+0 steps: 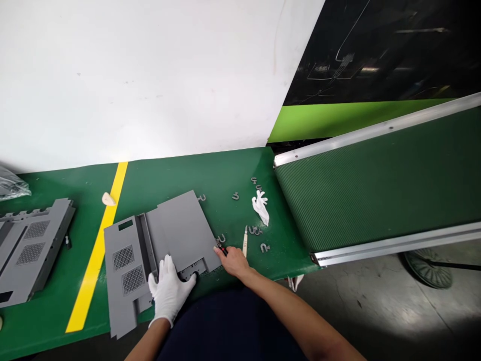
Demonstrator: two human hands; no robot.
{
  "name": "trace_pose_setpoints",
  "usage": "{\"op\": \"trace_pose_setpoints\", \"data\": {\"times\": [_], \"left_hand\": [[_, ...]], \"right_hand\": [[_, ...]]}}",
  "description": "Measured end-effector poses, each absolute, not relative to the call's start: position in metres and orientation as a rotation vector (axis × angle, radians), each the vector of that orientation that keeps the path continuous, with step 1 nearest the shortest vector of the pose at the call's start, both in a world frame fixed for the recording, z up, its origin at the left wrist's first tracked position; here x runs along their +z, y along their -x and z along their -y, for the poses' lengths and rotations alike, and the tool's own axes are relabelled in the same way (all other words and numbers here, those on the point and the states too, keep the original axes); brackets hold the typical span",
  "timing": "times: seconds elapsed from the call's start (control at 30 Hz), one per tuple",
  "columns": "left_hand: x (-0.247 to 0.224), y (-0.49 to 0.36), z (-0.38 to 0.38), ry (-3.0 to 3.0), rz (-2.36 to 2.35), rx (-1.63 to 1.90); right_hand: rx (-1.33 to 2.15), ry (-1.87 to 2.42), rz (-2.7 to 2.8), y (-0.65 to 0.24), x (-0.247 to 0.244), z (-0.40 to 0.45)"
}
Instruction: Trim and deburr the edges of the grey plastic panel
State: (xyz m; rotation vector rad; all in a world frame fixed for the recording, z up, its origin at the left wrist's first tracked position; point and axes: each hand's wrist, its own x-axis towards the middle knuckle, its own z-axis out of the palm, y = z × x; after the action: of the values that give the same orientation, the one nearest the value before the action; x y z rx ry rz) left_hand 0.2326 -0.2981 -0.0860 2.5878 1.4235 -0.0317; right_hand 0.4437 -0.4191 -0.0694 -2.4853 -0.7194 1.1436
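Note:
A large grey plastic panel [184,225] with two grille patches lies on the green table in front of me. My left hand [169,288], in a white glove, rests on the panel near its front edge, fingers spread. Bare, my right hand [233,260] is closed around a small hand tool [223,250] with a black and red handle. The tool's tip is at the panel's right edge, beside a grey U-shaped piece [221,238]; its exact kind is too small to tell. Just right of that hand lies a pale-handled knife [245,241].
Several U-shaped grey pieces [265,247] and a white glove [260,207] lie to the right. A conveyor belt [376,185] adjoins the table's right end. Leftward are a whitish lump [108,199], a second grey panel [37,250] and clear plastic wrap [13,184]. A white wall [150,80] rises behind.

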Motion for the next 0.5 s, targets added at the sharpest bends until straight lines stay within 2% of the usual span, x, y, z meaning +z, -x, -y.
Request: {"op": "trace_pose_setpoints", "data": {"times": [0.5], "left_hand": [[-0.083,-0.233,0.296,-2.556,-1.439,-0.073]], "right_hand": [[1.465,2.314,0.706,-0.475,-0.059,0.417]]}}
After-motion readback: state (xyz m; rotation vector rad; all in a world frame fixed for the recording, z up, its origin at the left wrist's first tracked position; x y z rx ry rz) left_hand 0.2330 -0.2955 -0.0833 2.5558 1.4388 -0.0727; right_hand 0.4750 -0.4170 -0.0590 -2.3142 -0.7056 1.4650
